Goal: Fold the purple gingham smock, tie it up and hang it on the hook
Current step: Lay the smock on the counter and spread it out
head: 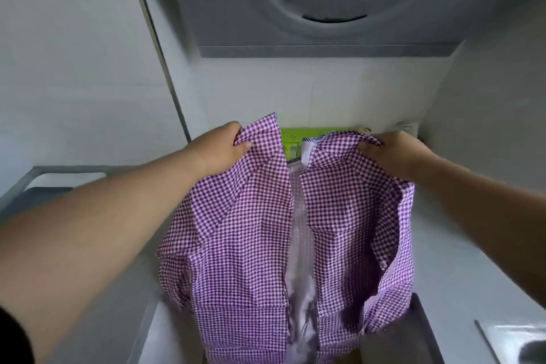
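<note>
Head view: left hand and right hand grip the smock hanging between them.

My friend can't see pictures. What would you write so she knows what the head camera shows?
Two bare hands hold up a purple checked smock by its top corners, the left hand and the right hand each pinching the cloth, so it hangs open down the middle. Behind it are a green object, a pale wall and a grey hood overhead.
</note>
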{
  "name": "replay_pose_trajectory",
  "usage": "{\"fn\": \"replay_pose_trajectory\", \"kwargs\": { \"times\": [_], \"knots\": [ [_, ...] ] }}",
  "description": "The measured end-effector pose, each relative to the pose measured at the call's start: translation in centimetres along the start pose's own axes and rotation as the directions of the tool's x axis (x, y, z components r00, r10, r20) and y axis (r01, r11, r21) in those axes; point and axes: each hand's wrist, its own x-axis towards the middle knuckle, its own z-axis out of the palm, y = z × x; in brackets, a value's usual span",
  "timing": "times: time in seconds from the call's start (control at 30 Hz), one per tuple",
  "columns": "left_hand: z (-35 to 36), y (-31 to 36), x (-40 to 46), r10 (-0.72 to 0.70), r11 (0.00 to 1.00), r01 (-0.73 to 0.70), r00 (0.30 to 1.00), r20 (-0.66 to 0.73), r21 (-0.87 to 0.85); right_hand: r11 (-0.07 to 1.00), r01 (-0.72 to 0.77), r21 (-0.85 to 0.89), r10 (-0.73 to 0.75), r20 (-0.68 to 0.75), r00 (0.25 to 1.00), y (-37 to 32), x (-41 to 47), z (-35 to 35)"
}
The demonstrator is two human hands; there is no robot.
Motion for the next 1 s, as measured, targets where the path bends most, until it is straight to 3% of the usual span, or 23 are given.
{"fn": "replay_pose_trajectory", "kwargs": {
  "times": [0.1,0.23,0.37,0.57,0.7,0.83,0.93,1.0],
  "knots": [
    [1.3,-0.4,4.0,-0.045,0.997,0.045,0.999,0.004,0.068,0.999,-0.003,0.034,0.003,0.021,1.0,1.1,5.6,1.7],
    [3.1,-0.4,10.6,-0.181,0.98,0.175,0.982,0.056,0.095,0.996,-0.087,-0.001,0.086,0.174,0.981,3.0,13.7,4.5],
    [5.1,-1.1,14.9,-0.256,0.964,0.252,0.966,0.038,0.088,0.999,-0.021,-0.039,0.028,0.195,0.98,5.7,19.7,7.7],
    [8.0,-2.4,18.8,-0.263,0.95,0.266,0.964,-0.038,0.163,0.995,-0.043,-0.09,0.059,0.19,0.98,7.0,23.1,10.7],
    [11.5,-3.4,19.2,-0.158,0.955,0.155,0.987,-0.007,0.253,0.988,-0.083,-0.131,0.109,0.201,0.974,7.5,25.0,13.0],
    [15.4,-5.0,16.7,0.024,0.946,-0.083,0.982,0.186,0.315,0.975,-0.069,-0.209,0.118,0.23,0.966,8.0,26.3,15.5],
    [18.4,-6.3,15.0,0.085,0.926,-0.244,0.878,0.472,0.288,0.955,-0.057,-0.291,0.12,0.205,0.971,9.7,27.4,17.9],
    [20.4,-6.9,14.3,0.041,0.932,-0.249,0.797,0.603,0.265,0.929,-0.041,-0.367,0.117,0.189,0.975,10.5,27.6,19.2]
  ]
}}
